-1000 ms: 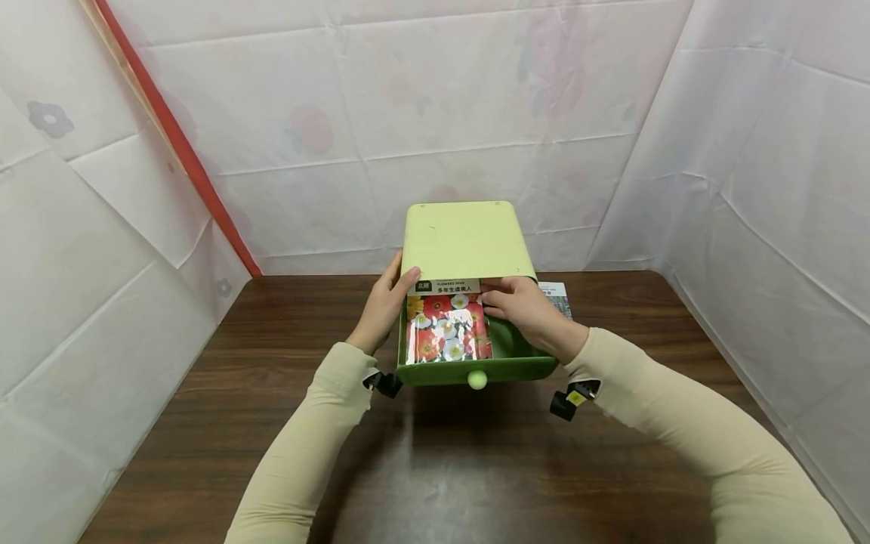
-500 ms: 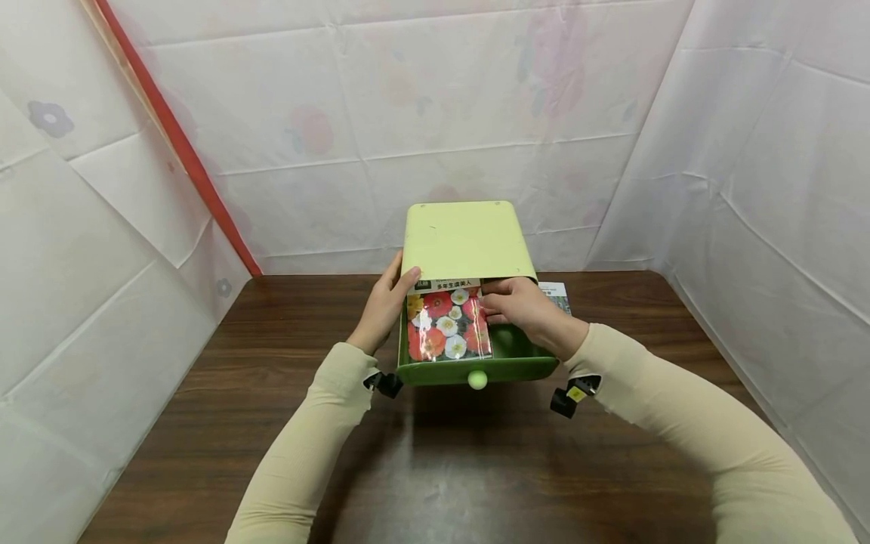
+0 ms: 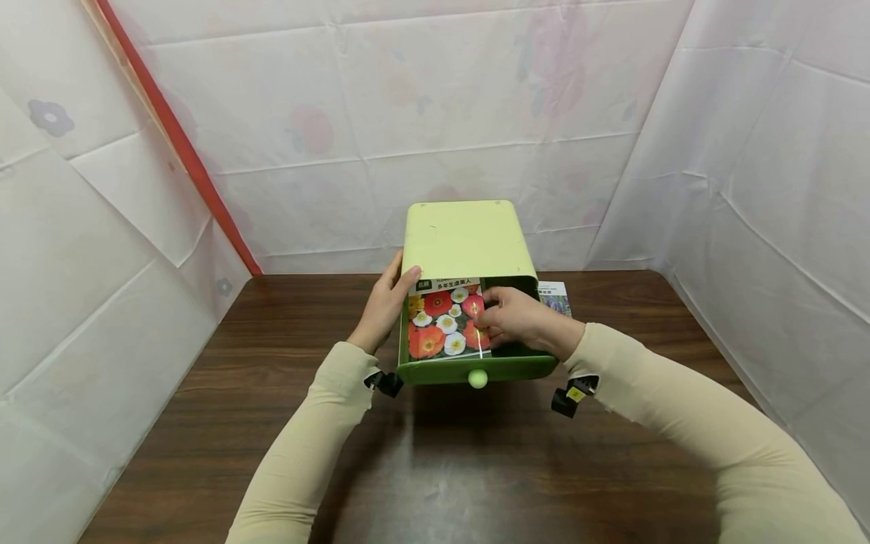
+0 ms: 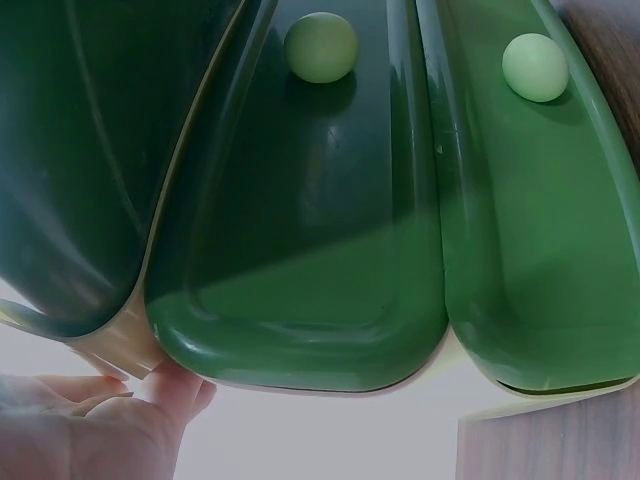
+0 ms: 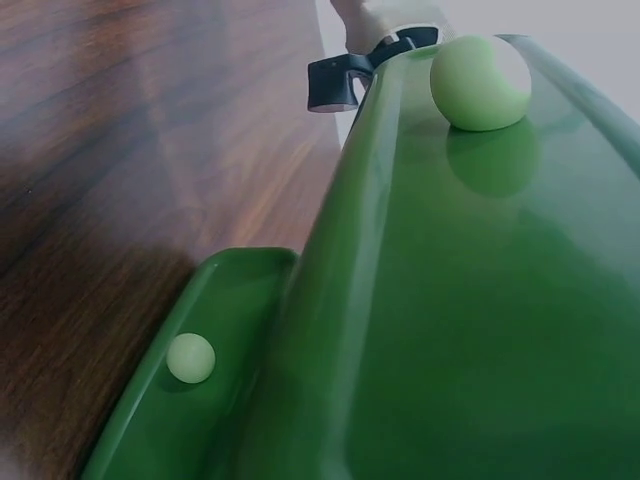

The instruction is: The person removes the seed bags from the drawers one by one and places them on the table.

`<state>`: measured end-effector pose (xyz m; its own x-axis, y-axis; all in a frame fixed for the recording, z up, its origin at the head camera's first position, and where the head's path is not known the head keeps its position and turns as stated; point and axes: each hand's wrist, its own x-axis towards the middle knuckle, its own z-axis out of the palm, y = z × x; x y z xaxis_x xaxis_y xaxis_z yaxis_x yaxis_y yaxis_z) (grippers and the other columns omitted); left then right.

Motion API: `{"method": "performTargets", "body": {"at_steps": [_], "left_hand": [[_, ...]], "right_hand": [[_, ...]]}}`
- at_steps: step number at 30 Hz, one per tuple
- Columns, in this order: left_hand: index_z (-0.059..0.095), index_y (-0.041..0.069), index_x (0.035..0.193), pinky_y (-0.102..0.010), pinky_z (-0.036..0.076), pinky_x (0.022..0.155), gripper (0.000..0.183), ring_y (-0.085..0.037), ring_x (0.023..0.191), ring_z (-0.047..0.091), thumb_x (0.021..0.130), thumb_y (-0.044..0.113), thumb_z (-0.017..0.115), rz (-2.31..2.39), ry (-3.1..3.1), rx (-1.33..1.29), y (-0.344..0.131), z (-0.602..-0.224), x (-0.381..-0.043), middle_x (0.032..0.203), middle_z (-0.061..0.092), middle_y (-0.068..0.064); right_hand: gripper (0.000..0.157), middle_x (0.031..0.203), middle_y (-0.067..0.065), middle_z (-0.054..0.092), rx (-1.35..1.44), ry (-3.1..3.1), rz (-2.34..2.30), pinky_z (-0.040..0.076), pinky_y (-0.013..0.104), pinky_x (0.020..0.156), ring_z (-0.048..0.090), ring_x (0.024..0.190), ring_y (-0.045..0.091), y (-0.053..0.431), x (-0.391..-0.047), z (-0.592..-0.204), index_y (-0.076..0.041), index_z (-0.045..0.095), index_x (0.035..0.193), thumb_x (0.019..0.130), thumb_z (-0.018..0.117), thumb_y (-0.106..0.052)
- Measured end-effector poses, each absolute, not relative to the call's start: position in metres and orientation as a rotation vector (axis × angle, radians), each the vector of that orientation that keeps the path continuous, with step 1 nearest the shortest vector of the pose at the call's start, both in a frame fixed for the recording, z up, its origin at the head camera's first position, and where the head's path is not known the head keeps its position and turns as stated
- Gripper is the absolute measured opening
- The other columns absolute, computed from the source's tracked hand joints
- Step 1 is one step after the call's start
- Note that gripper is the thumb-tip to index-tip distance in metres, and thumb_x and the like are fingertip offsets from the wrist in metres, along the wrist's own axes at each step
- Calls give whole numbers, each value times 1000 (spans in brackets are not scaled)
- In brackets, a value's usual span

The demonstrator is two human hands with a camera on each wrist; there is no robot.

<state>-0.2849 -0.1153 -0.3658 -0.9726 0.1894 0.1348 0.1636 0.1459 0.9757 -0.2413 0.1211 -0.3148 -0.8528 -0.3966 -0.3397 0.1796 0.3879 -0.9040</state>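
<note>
A yellow-green drawer cabinet (image 3: 469, 238) stands on the table with its green top drawer (image 3: 435, 372) pulled out. A flower seed packet (image 3: 443, 321) with red and white blooms lies in the left part of that drawer, its top edge just under the cabinet's opening. My right hand (image 3: 530, 321) reaches into the drawer and pinches the packet's right edge; some fingertips are hidden. Against the cabinet's left side rests my left hand (image 3: 384, 308), thumb at the front top corner. In the left wrist view, the fingers (image 4: 170, 390) touch the cabinet's side wall.
Another seed packet (image 3: 556, 297) lies to the cabinet's right, partly hidden. Lower drawers with round knobs (image 4: 535, 68) are pushed in. White sheeting (image 3: 442, 128) rises behind the dark wooden table (image 3: 292, 325).
The seed packet has slid slightly back under the cabinet's opening and lies flatter. My right hand has shifted a little toward me and left, onto its edge. The left hand has stayed put.
</note>
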Motion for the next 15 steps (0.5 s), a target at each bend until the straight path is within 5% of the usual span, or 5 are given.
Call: {"method": "performTargets", "body": {"at_steps": [8,15], "left_hand": [[12,29,159,-48,31,117,79,-21,147,28,96,58,51,2018,2346,342,-115,-367,-285,164,18,2],[11,28,159,-48,28,119,83,-21,150,23,94,61,52,2027,2342,352,-117,-368,-286,165,15,1]], "right_hand": [[26,72,2,43,-238,2140,-1525,40,27,58,33,58,13,122,-241,-317,5,45,123,101,49,-7],[28,79,2,50,-211,2142,-1577,37,25,57,35,60,12,126,-240,-312,8,52,123,102,48,-10]]}}
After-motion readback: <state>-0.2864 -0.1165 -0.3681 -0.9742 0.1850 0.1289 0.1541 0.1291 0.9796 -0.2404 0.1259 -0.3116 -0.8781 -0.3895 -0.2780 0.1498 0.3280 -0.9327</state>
